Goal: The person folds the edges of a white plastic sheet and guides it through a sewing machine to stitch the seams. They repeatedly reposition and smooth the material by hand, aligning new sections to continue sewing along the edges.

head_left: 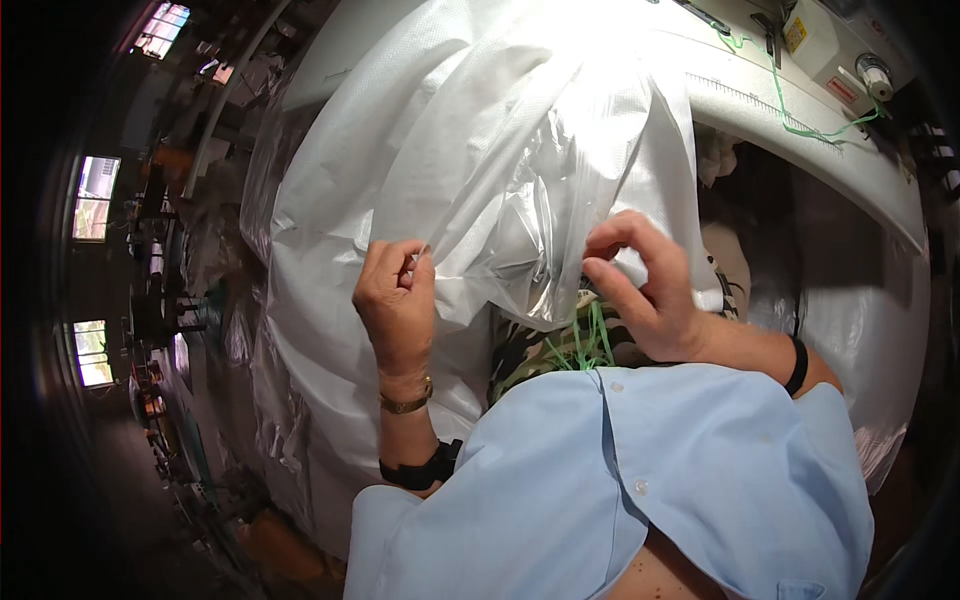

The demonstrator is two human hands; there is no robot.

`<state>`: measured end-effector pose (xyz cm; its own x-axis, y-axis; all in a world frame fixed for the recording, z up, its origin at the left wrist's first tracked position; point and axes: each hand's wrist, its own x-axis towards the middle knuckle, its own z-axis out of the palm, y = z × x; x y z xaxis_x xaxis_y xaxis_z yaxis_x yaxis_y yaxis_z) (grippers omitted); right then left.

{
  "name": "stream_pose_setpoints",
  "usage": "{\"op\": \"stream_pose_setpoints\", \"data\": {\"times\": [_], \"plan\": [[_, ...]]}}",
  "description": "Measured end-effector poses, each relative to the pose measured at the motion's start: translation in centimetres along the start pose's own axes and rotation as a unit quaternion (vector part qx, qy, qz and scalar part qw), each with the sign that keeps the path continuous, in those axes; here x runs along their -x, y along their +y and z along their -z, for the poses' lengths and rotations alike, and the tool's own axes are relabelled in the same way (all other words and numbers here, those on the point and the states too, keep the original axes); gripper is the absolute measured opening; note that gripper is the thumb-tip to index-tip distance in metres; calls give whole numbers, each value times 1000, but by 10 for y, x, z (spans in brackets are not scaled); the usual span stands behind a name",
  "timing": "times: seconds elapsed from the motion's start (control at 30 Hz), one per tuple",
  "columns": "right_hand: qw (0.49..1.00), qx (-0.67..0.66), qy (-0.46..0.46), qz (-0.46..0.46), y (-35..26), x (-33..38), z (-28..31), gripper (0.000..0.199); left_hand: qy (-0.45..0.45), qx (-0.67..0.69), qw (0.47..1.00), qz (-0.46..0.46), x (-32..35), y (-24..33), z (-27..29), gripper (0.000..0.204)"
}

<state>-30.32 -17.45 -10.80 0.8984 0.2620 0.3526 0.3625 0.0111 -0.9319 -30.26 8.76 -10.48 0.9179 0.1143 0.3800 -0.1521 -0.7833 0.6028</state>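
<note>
A large white woven plastic sack (340, 200) drapes over the table and down across my lap, with a shiny clear plastic liner (540, 215) showing in its middle. My left hand (395, 300) pinches the edge of the clear liner between thumb and fingers. To its right, my right hand (650, 290) has thumb and forefinger curled round and nearly meeting at the liner's other side. Between the two hands the film's edge sags in a shallow curve. Its grip at the right fingertips is partly hard to make out.
A white sewing machine (845, 60) stands at the far right on the white table (740, 110), whose edge carries a ruler scale. Green thread (785, 115) trails from the machine. More green strands (590, 340) lie on my camouflage-patterned lap. Clear plastic sheeting (270, 380) hangs at the left.
</note>
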Motion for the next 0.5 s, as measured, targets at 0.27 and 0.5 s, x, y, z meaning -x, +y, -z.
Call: {"op": "stream_pose_setpoints", "data": {"times": [0.27,0.5], "plan": [[909,9,-406,-91,28,-38,-62,33,3,5,997,-75,-15,24,26,7],[952,0,-301,-64,78,-61,-90,33,-41,73,994,-64,-13,23,28,6]]}}
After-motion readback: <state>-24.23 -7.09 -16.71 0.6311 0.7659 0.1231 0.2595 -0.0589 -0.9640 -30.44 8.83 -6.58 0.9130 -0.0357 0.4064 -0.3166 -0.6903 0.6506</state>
